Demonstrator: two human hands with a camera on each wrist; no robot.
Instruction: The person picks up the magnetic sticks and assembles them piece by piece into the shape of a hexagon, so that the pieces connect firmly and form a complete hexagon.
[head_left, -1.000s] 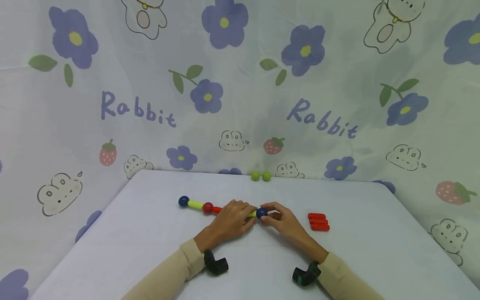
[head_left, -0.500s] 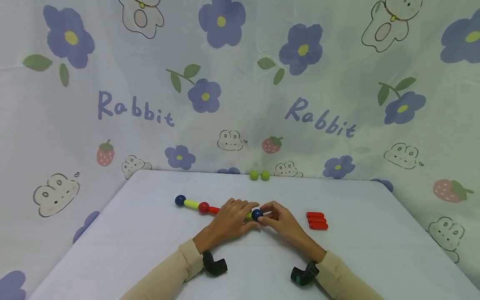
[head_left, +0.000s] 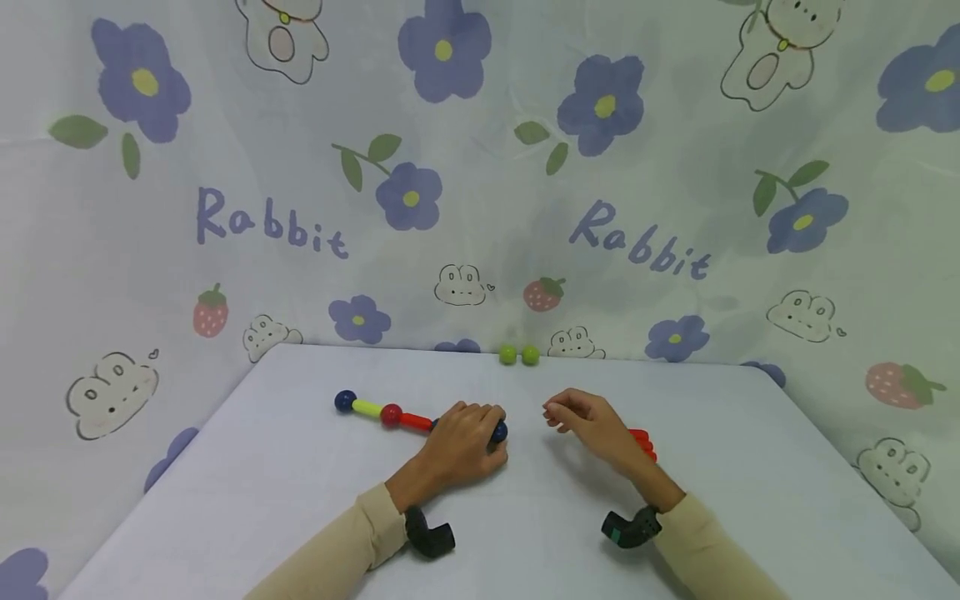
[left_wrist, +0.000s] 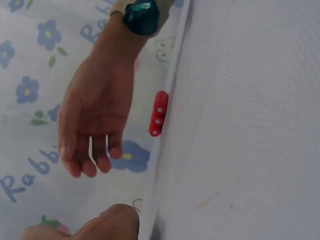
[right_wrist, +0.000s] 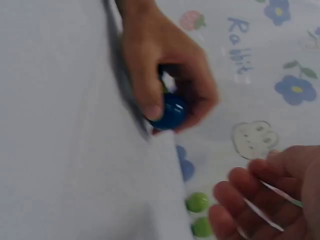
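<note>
A straight chain of toy rods and balls lies on the table: a dark blue ball (head_left: pixel 345 402), a yellow-green rod (head_left: pixel 367 408), a red ball (head_left: pixel 392 415), a red rod (head_left: pixel 416 422), then more under my left hand. That left hand (head_left: pixel 459 450) grips the chain's right end, thumb and fingers around it; the end blue ball (right_wrist: pixel 172 111) shows between them in the right wrist view. Raised over the table to the right, my right hand (head_left: pixel 596 429) holds nothing, its fingers loosely bent. Red rods (left_wrist: pixel 158 114) lie behind it, partly covered in the head view.
Two green balls (head_left: pixel 519 355) sit at the table's far edge. A patterned cloth (head_left: pixel 480 208) hangs behind the white tabletop (head_left: pixel 262 467). Each wrist wears a black camera mount (head_left: pixel 429 533).
My right hand has let go of the end blue ball and moved right, partly over the red rods. The chain has shifted slightly left, with my left hand covering more of its right end.
</note>
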